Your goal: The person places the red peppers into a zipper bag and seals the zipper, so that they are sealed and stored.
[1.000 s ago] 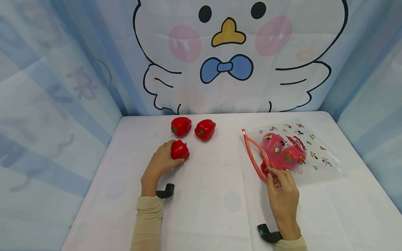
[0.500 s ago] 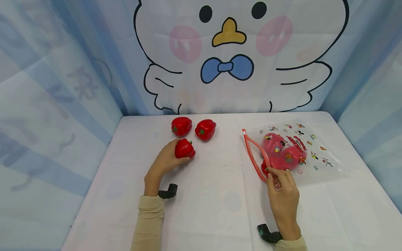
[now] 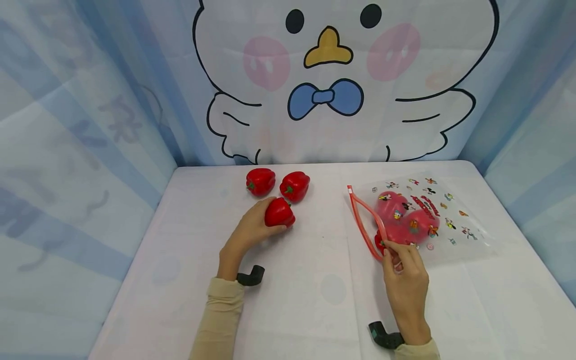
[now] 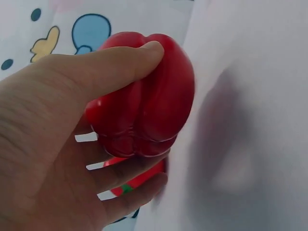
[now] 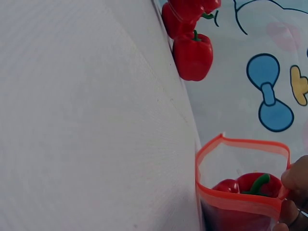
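My left hand (image 3: 252,225) grips a red bell pepper (image 3: 280,213), thumb across one side and fingers behind it. In the left wrist view this pepper (image 4: 159,91) is off the table, its shadow lying apart from it. My right hand (image 3: 406,280) pinches the orange zip edge of a clear printed plastic bag (image 3: 468,245) lying on the table. The bag's mouth gapes toward the left. Several red peppers (image 3: 420,222) are inside; one with a green stem (image 5: 260,184) shows near the mouth in the right wrist view.
Two more red bell peppers, one on the left (image 3: 260,181) and one on the right (image 3: 295,187), lie near the back of the white table (image 3: 297,300). A cartoon-printed cloth (image 3: 328,135) hangs behind the table, with blue-white curtains at both sides.
My left hand has lifted the bell pepper and carried it rightward, to just in front of the two lying peppers. The right hand and the bag have stayed in place.
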{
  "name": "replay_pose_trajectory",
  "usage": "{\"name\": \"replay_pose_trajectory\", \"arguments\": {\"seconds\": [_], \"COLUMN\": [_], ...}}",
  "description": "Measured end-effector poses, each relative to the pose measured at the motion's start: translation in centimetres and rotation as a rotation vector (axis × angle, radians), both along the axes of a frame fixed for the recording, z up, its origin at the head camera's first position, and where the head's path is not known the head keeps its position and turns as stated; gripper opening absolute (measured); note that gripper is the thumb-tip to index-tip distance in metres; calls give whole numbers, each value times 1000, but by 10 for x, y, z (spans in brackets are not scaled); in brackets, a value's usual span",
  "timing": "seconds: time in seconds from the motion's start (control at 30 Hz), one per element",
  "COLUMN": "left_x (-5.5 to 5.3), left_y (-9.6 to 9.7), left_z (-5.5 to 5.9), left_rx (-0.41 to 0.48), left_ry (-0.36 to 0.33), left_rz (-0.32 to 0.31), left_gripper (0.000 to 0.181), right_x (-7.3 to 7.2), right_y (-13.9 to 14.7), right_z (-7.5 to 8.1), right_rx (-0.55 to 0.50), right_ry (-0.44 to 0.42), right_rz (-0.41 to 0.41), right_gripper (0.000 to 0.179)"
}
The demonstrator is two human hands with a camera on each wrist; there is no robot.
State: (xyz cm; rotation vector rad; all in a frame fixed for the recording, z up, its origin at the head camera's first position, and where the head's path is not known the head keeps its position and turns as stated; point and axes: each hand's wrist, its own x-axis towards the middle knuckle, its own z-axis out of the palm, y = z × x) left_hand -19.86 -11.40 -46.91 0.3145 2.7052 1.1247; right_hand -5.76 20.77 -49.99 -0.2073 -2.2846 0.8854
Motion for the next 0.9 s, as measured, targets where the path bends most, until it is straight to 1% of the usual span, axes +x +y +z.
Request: {"name": "replay_pose_trajectory", "arguments": {"seconds": [0.13, 0.33, 0.5, 0.63, 0.9], "left_x": [2, 7, 9, 9, 10], "left_y": [11, 31, 50, 65, 89], "left_z": [-2, -4, -5, -5, -6], "left_rx": [17, 14, 39, 59, 61], "left_ry": [23, 13, 22, 21, 32], "left_rz": [-12, -21, -64, -87, -123], "left_gripper": [88, 89, 88, 89, 85], "right_x": [0, 0, 0, 0, 0], "right_y": [0, -1, 0, 0, 0], "right_z": [0, 0, 1, 1, 0], "right_rx": [-1, 2, 3, 5, 2], "right_ry": [-6, -4, -2, -8, -19], "right_rz": [-2, 2, 0, -3, -11], "right_gripper": [31, 31, 31, 30, 30]}}
